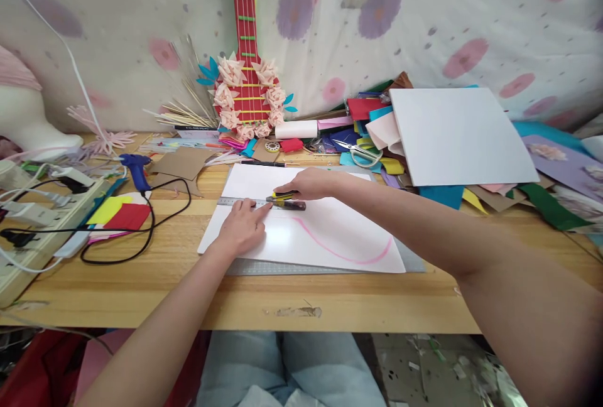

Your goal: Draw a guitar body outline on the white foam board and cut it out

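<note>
— So why the flat left hand?
— Fingers pressed together pin the ruler on the white sheet; right hand pinches a knife alongside it.

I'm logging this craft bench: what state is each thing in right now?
Left hand: flat, pressing the metal ruler.
Right hand: gripping the utility knife against the ruler.
White sheet: flat on the cutting mat, pink curve drawn.
Scissors: lying unused.
Glue gun: lying on the table.
</note>
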Available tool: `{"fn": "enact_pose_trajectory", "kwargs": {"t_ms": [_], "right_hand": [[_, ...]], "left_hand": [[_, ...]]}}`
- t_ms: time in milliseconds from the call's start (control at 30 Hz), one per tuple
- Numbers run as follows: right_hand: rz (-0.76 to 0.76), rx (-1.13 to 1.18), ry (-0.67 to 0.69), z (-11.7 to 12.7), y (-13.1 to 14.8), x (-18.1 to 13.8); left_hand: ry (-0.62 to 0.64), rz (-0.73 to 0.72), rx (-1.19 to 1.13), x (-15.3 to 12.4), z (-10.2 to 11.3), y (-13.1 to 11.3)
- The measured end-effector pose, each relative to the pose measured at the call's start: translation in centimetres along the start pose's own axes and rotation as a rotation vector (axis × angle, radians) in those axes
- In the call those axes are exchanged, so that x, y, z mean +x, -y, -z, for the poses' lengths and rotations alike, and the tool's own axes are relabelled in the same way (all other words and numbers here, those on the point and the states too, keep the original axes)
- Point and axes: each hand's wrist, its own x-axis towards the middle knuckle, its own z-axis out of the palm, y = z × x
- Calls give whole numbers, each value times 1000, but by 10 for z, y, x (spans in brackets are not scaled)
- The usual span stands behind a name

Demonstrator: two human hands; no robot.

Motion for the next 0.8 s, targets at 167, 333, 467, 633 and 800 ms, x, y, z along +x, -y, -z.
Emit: {"fn": "enact_pose_trajectory", "kwargs": {"t_ms": [167, 333, 467, 633, 800], "right_hand": [[24, 21, 6, -1, -5, -5], [52, 13, 3, -2, -12, -8], [67, 3, -1, -3, -16, -9], [66, 3, -3, -4, -17, -9], [59, 4, 4, -4, -20, -13]], "left_hand": [[8, 5, 0, 1, 1, 0], [49, 26, -9, 2, 2, 0], [67, 37, 11, 2, 3, 0], [62, 32, 18, 2, 4, -1], [59, 28, 14, 2, 4, -1]]}}
